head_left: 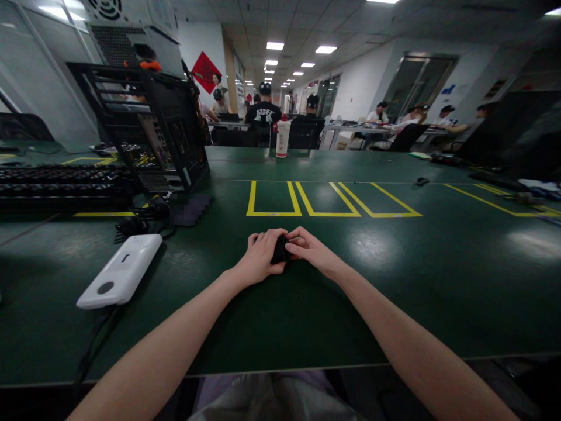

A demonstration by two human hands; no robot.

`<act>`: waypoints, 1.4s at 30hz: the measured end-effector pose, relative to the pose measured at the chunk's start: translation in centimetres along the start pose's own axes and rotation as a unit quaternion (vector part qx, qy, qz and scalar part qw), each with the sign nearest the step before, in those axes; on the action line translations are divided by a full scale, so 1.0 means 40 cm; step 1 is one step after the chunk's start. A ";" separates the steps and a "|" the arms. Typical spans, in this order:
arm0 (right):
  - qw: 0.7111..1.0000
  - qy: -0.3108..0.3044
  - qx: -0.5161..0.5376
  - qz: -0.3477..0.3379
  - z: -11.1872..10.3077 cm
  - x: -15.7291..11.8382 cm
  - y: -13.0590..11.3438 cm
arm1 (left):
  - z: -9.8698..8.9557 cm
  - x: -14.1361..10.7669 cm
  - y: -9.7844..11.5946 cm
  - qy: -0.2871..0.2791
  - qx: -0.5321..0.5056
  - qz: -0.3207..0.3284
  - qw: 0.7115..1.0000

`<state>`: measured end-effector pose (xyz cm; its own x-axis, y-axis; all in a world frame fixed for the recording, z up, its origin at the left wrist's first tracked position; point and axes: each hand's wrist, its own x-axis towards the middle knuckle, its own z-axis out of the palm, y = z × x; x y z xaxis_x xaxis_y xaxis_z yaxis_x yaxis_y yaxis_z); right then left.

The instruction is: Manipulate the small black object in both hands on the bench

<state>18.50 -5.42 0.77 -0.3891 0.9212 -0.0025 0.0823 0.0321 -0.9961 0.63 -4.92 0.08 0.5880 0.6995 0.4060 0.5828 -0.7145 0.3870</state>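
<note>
A small black block-like object (279, 250) is held between my two hands, low over the green tabletop (298, 316). Its exact kind cannot be made out, since fingers cover much of it. My left hand (262, 255) wraps round its left side, with the thumb below and the fingers over the top. From the right, my right hand (313, 251) pinches its other end with thumb and fingers. Just beyond the hands, yellow tape outlines (274, 214) mark the table.
At left lie a white oblong device (123, 270) with a cable, a black cable bundle (138, 225) and an open black computer case (175, 128). A white bottle (283, 139) stands at the far edge. Small dark items (421, 181) lie right. Several people sit beyond.
</note>
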 end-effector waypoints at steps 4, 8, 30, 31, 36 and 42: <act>1.000 0.009 -0.003 0.015 0.001 0.002 0.001 | -0.005 0.000 0.003 -0.009 -0.008 -0.004 1.000; 1.000 -0.016 0.004 0.000 -0.005 -0.004 -0.006 | -0.007 0.001 0.005 -0.015 -0.012 -0.010 1.000; 0.999 -0.030 0.011 -0.013 -0.004 -0.005 -0.001 | -0.005 0.000 0.004 -0.009 -0.008 -0.003 1.000; 1.000 -0.019 0.008 -0.011 -0.002 -0.004 0.001 | -0.006 0.000 0.005 -0.009 -0.007 -0.003 1.000; 1.000 0.006 -0.006 0.000 0.001 0.002 0.005 | -0.005 0.000 0.003 -0.009 -0.004 -0.001 1.000; 0.999 -0.030 0.013 -0.031 -0.007 -0.004 0.004 | 0.003 0.000 0.000 0.001 0.005 0.000 1.000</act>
<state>18.83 -5.46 0.64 -0.4466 0.8931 0.0540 0.0338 0.0772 -0.9964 0.70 -4.89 -0.03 0.5875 0.6988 0.4080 0.5876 -0.7151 0.3787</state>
